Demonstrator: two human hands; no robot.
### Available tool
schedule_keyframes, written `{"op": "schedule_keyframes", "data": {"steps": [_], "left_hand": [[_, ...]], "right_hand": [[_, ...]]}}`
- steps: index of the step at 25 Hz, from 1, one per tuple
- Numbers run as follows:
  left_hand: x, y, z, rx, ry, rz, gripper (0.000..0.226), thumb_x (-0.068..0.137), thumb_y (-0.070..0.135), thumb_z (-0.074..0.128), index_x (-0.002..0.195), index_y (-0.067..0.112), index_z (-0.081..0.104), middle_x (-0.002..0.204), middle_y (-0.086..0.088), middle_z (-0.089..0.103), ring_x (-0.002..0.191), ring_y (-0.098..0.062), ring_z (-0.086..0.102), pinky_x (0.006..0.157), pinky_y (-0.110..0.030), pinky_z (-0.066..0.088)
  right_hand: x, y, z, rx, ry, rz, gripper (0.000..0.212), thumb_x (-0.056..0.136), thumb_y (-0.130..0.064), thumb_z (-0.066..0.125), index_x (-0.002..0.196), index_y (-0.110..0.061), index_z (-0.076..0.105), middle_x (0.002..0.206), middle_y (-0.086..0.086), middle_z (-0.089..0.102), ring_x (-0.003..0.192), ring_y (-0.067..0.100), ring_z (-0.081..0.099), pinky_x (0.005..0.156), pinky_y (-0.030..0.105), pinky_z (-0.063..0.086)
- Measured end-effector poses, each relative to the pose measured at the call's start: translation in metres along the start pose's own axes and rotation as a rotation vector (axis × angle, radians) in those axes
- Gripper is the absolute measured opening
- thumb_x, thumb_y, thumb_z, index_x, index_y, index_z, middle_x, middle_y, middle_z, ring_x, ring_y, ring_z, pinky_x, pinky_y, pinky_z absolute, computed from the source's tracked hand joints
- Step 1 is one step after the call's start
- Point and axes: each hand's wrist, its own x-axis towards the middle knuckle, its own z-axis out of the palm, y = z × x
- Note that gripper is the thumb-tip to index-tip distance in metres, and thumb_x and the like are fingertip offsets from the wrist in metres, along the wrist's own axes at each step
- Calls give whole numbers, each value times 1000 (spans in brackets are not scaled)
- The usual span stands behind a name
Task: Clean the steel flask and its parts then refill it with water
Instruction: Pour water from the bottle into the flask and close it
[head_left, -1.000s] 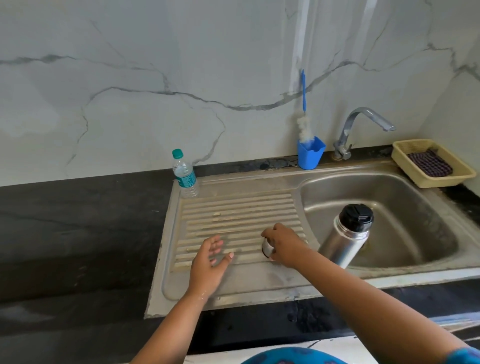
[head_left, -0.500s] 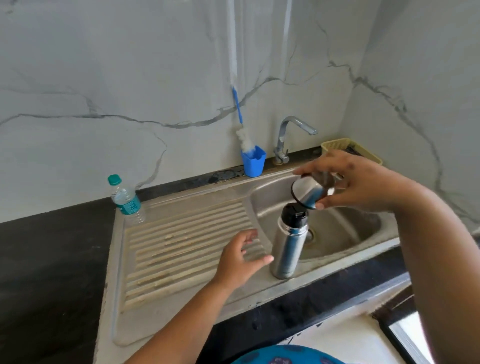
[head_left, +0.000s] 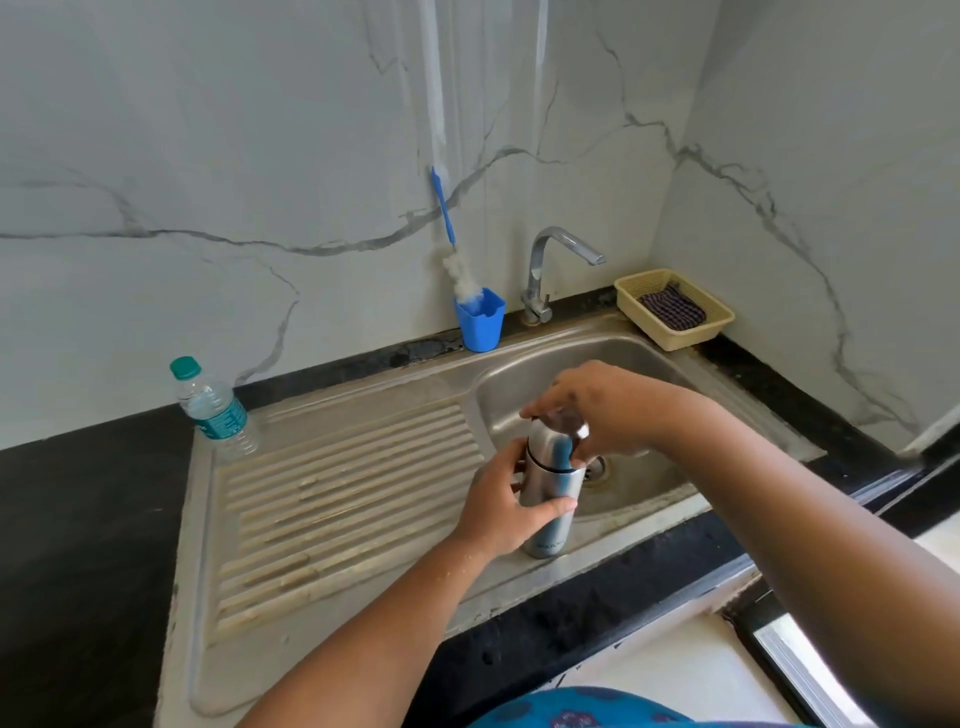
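Upright shiny steel flask (head_left: 549, 486), cap (head_left: 551, 448) seated.

Both forearms bare to the frame edge; no sleeves, watch or rings visible. Left hand (head_left: 498, 506) and right hand (head_left: 613, 410) ungloved. Blue patterned fabric garment (head_left: 582, 714) at bottom edge, darker motifs.

Upright on the sink's (head_left: 644, 525) front rim beside the basin: a brushed steel flask (head_left: 550, 499), steel cap (head_left: 551, 447) seated on top, body clasped by the left hand (head_left: 501, 512), cap gripped from above by the right hand (head_left: 605, 410).
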Motion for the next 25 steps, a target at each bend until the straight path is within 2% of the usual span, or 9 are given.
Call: {"op": "schedule_keyframes", "data": {"steps": [2, 5, 8, 10, 11, 13, 18, 22, 25], "left_hand": [[-1, 1, 4, 4, 31, 14, 57, 60, 50, 84, 109, 35, 60, 102, 16, 69, 95, -1, 65, 83, -22, 56], [-4, 1, 8, 16, 52, 22, 55, 61, 49, 84, 108, 46, 56, 105, 19, 67, 99, 0, 63, 85, -25, 56], [-2, -1, 5, 23, 75, 11, 56, 62, 48, 85, 110, 34, 60, 100, 17, 68, 95, 0, 64, 84, -29, 57], [2, -1, 1, 17, 62, 3, 54, 62, 44, 87, 108, 31, 62, 96, 15, 69, 92, 0, 64, 82, -30, 58], [3, -1, -1, 23, 49, 8, 53, 62, 44, 87, 108, 30, 63, 96, 15, 69, 91, -1, 65, 82, -30, 58], [3, -1, -1, 35, 42, 20, 54, 61, 46, 86, 108, 31, 62, 96, 14, 69, 91, -2, 65, 82, -31, 58], [0, -3, 1, 47, 53, 40, 53, 62, 48, 84, 108, 32, 62, 96, 14, 69, 92, -3, 64, 82, -32, 57], [5, -1, -6, 27, 41, -5, 51, 65, 41, 88, 108, 36, 61, 98, 17, 69, 93, 4, 62, 77, -19, 54], [8, -1, -11, 13, -44, -2, 53, 66, 34, 89, 110, 35, 62, 102, 18, 69, 96, 4, 63, 78, -17, 52]], "right_hand": [[4, -10, 0, -27, 36, 89, 26, 80, -44, 72, 90, -24, 60, 88, -8, 61, 80, 10, 58, 67, 19, 43], [2, -23, -1, -97, 78, 293, 65, 75, -83, 42, 65, -19, 48, 69, -3, 56, 60, 8, 52, 53, 23, 41], [-18, -16, -23, 33, 38, 335, 74, 77, -84, 22, 61, -18, 52, 60, 2, 59, 62, 14, 62, 72, 32, 50], [-19, -1, -29, 8, 72, 222, 61, 84, -73, 42, 86, -17, 64, 89, 1, 68, 83, 12, 62, 84, 30, 50], [-15, 5, -27, 14, 70, 128, 44, 86, -60, 55, 109, -23, 63, 110, -4, 63, 98, 10, 57, 91, 29, 47], [-9, 8, -17, 79, -3, -36, 46, 86, -38, 67, 129, -40, 52, 123, -14, 51, 113, 8, 47, 100, 31, 40], [5, 2, -2, 10, 96, -5, 25, 84, -47, 67, 103, -33, 59, 101, -10, 61, 94, 10, 55, 80, 23, 41], [11, -6, 3, -105, 146, 117, 45, 88, -56, 55, 110, -17, 56, 92, -5, 57, 88, 13, 59, 64, 20, 43], [4, 8, -5, -86, 46, 24, 76, 77, -65, 62, 141, -36, 33, 122, -4, 48, 112, 15, 48, 94, 33, 46]]}}
